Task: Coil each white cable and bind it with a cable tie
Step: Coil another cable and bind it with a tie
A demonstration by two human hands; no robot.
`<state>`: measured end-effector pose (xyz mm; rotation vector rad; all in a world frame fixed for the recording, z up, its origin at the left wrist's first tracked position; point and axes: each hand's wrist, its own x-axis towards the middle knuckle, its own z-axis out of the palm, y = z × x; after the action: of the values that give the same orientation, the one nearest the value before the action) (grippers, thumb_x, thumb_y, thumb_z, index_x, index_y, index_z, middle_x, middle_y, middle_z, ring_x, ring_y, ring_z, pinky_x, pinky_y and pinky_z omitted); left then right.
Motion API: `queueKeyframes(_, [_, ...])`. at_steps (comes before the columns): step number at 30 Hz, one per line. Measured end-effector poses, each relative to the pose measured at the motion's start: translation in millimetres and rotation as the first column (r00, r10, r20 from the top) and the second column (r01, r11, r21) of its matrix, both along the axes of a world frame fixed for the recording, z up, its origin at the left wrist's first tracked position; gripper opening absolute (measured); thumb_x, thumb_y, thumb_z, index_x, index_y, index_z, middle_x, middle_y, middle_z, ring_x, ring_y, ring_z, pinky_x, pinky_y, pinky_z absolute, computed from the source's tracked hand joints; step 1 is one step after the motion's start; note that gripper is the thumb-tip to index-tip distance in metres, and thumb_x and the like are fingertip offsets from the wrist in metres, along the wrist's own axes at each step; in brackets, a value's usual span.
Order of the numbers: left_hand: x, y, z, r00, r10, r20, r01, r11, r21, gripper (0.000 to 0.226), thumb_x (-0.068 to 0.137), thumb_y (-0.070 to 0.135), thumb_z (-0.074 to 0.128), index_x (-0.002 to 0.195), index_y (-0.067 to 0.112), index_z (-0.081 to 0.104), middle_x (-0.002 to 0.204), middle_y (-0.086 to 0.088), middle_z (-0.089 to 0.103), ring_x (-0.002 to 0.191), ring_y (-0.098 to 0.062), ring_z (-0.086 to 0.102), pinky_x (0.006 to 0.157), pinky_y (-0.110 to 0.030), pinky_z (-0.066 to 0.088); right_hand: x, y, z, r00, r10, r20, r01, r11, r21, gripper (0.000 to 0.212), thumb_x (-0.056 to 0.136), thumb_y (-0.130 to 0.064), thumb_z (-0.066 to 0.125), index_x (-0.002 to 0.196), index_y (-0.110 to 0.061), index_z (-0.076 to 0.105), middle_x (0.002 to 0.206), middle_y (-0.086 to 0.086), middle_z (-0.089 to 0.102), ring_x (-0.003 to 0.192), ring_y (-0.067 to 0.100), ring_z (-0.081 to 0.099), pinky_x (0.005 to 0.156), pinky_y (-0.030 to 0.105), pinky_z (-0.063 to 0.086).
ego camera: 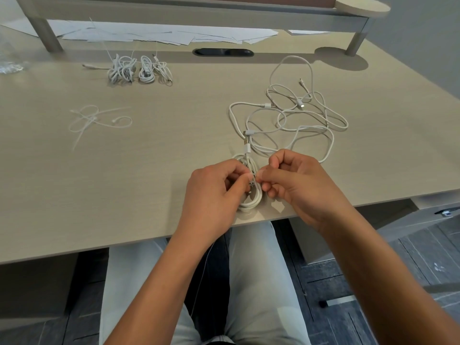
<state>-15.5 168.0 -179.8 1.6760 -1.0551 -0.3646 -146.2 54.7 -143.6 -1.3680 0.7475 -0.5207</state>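
A coiled white cable (250, 199) lies near the table's front edge between my hands. My left hand (214, 192) and my right hand (296, 181) meet over the coil's middle, fingertips pinching what looks like a thin cable tie around it; the tie itself is mostly hidden by my fingers. A thin strand hangs from under my left hand over the table edge. Loose white cables (298, 118) sprawl tangled just beyond my hands. Three bound cable coils (139, 69) lie at the back left. Spare cable ties (97, 119) are scattered at mid left.
The light wooden table (149, 158) carries a raised shelf on legs (49, 38) at the back, with sheets of paper (161, 34) under it and a dark cable slot (222, 52). Crumpled clear plastic (10, 66) sits at the far left edge. My knees are under the front edge.
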Motion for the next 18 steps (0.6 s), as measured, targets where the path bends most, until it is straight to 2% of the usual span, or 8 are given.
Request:
queueKeyframes(9, [0.2,0.3,0.7,0.999,0.000,-0.034,0.000,1.000,-0.001,0.009,0.093,0.020,0.072,0.087,0.025,0.076,0.071,0.011,0.073,0.069,-0.010,0.069,0.070,-0.040,0.058,0.0,-0.4,-0.8,1.000,0.008,-0.001,-0.008,1.000,-0.002,0.028,0.087,0.007,0.072,0.077,-0.013,0.056,0.072,0.018,0.064,0.065,0.026,0.054,0.059,0.033,0.044])
queueKeyframes(18, [0.9,0.1,0.8,1.000,-0.003,0.025,0.002,1.000,0.028,0.009,0.094,0.021,0.072,0.087,0.025,0.076,0.070,0.012,0.072,0.065,-0.007,0.064,0.064,-0.028,0.050,-1.4,-1.1,-1.4,1.000,0.019,-0.014,-0.019,0.999,-0.027,0.027,0.087,0.008,0.071,0.078,-0.012,0.055,0.080,0.024,0.066,0.068,0.027,0.054,0.060,0.033,0.044])
